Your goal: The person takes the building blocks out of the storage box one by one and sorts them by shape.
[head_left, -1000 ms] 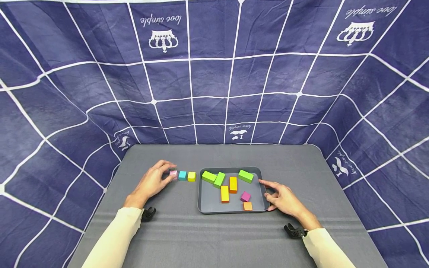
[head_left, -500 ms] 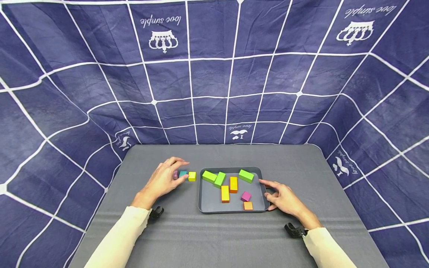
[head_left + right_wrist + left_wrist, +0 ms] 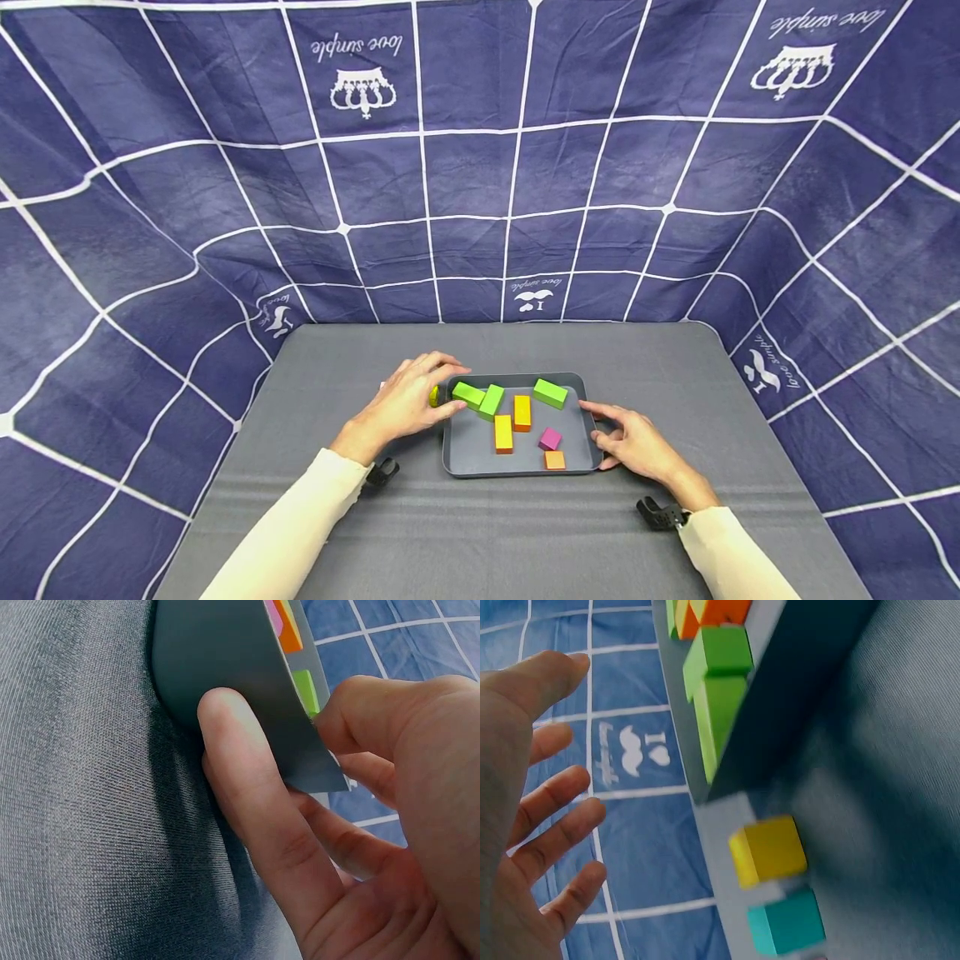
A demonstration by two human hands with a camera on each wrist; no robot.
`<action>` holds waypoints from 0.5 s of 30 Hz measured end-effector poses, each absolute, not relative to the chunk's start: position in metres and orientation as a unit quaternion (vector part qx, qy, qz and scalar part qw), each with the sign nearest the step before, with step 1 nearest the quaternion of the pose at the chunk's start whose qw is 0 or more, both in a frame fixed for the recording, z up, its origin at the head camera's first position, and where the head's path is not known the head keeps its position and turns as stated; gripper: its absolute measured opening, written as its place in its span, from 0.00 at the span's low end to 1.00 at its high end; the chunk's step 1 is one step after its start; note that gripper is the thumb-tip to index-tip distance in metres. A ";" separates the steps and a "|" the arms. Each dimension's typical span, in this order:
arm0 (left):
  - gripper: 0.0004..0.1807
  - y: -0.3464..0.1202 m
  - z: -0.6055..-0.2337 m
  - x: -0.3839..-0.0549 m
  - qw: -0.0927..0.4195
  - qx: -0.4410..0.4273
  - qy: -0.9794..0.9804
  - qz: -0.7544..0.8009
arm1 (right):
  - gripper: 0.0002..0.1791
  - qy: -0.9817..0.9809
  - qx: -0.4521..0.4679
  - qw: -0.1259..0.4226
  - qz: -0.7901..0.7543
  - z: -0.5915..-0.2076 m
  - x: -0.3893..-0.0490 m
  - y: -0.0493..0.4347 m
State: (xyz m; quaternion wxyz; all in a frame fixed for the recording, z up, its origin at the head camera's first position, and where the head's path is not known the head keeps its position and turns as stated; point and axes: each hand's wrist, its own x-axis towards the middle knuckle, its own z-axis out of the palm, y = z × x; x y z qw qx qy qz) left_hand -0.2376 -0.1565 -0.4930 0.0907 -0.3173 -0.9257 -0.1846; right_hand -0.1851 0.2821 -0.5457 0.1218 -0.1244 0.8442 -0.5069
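Note:
My left hand point(image 3: 408, 396) hovers at the left rim of a dark grey tray point(image 3: 468, 450), thumb and fingers spread over two green blocks point(image 3: 468, 395) inside it. Nothing shows between its fingers in the left wrist view. A yellow cube point(image 3: 769, 851) and a teal cube point(image 3: 786, 921) stand in a row outside the tray; the hand mostly hides this row in the head view. At the tray's right wall, my right hand point(image 3: 630, 442) rests its relaxed fingers and thumb point(image 3: 236, 727) against the outside.
Inside the tray lie two yellow-orange blocks point(image 3: 503, 433), a third green block point(image 3: 551, 393), a magenta cube point(image 3: 550, 439) and an orange cube point(image 3: 554, 460). A grey cloth point(image 3: 480, 542) covers the table; a blue checked curtain point(image 3: 465, 175) stands behind and at both sides.
My left hand has moved right, from the pink cube across the row of cubes to the tray's left rim. The right hand and the tray have stayed in place.

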 end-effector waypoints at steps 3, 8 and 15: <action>0.31 -0.145 -0.492 -0.239 0.084 -0.338 -0.921 -0.176 | 0.34 0.843 -0.126 0.123 -0.508 -0.546 -0.185 0.282; 0.31 -0.126 -0.491 -0.240 0.064 -0.366 -0.913 -0.169 | 0.34 0.844 -0.129 0.123 -0.506 -0.545 -0.185 0.282; 0.31 -0.099 -0.492 -0.243 0.026 -0.405 -0.902 -0.147 | 0.34 0.840 -0.132 0.124 -0.511 -0.544 -0.185 0.282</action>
